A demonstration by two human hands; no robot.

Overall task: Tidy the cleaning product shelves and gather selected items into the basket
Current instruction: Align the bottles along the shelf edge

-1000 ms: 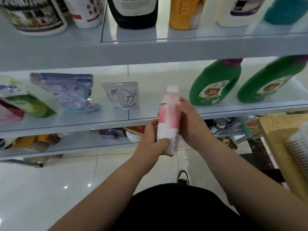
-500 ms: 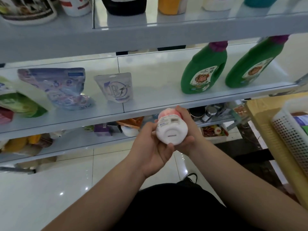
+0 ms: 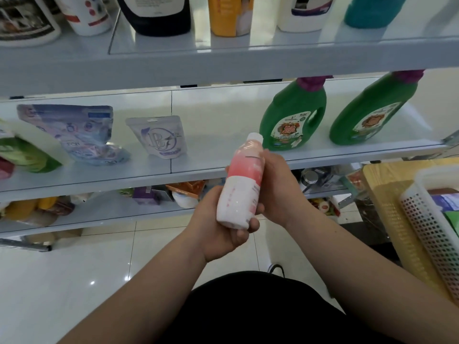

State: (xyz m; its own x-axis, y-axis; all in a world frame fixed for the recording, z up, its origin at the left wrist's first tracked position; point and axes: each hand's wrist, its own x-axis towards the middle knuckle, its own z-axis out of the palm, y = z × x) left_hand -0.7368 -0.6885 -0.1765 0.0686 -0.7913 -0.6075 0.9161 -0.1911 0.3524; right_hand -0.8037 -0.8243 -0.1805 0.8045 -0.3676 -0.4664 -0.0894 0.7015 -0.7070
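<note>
Left grip (image 3: 219, 228) and right grip (image 3: 275, 187) hold pink-white bottle (image 3: 242, 189) — label illegible.

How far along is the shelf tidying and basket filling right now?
Done: the white basket on the right already holds some packets. In hand: the left hand and right hand both grip the pink and white bottle in front of the middle shelf. Left: placing that bottle, and probably straightening the slumped blue pouch there.
</note>
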